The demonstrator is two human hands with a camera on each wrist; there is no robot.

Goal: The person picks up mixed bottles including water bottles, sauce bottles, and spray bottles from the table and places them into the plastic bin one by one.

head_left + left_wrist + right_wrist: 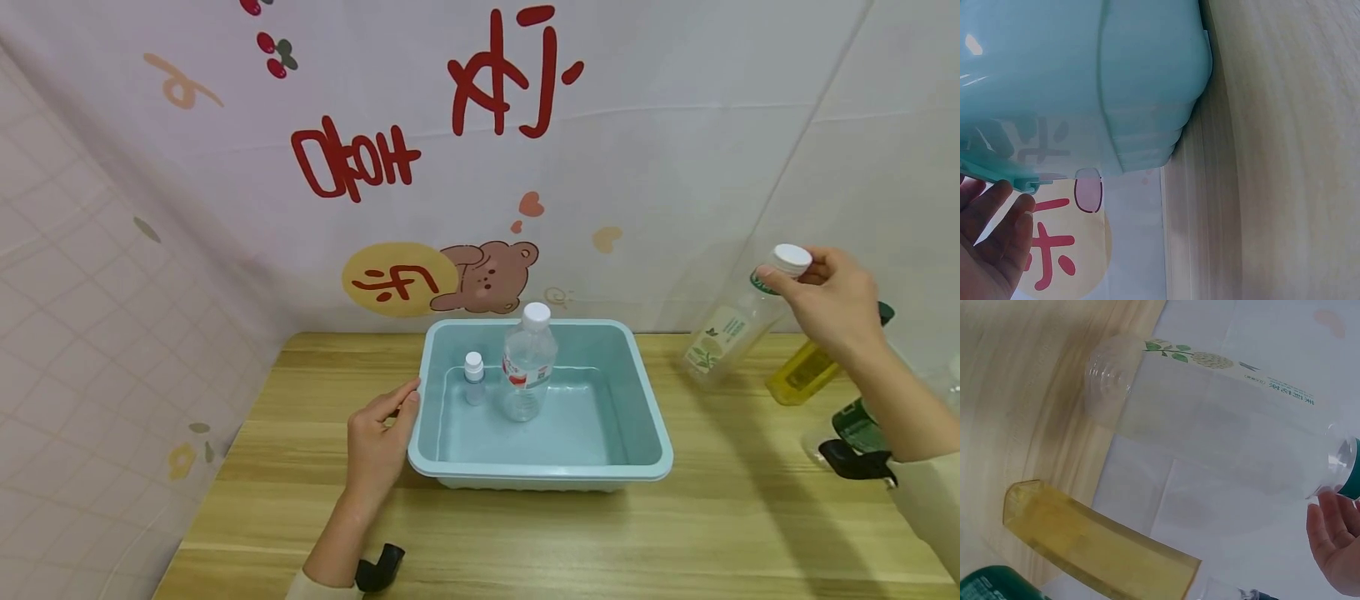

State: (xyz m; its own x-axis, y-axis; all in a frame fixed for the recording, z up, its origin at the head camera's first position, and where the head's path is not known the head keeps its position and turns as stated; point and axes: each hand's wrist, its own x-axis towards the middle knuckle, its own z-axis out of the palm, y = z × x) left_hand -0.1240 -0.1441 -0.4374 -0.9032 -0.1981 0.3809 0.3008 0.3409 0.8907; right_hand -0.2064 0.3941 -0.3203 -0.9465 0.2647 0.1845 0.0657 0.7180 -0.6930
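Observation:
My left hand (377,442) holds the left rim of a light blue plastic basin (540,472); in the left wrist view its fingers (1007,225) are at the rim's edge. Inside the basin stand a clear bottle with a white cap and red label (528,371) and a small white-capped bottle (474,379). To the right of the basin, my right hand (836,304) grips a large clear plastic bottle (731,333) around its neck, just below the white cap. This bottle leans, its base toward the lower left; its leafy label (1210,360) shows in the right wrist view.
Right of the held bottle is a yellow bottle (802,372) with a dark cap. A clear bottle with a green label (858,425) sits nearer, partly behind my right forearm. The wooden table (525,542) meets a printed cloth backdrop (660,167) behind the basin.

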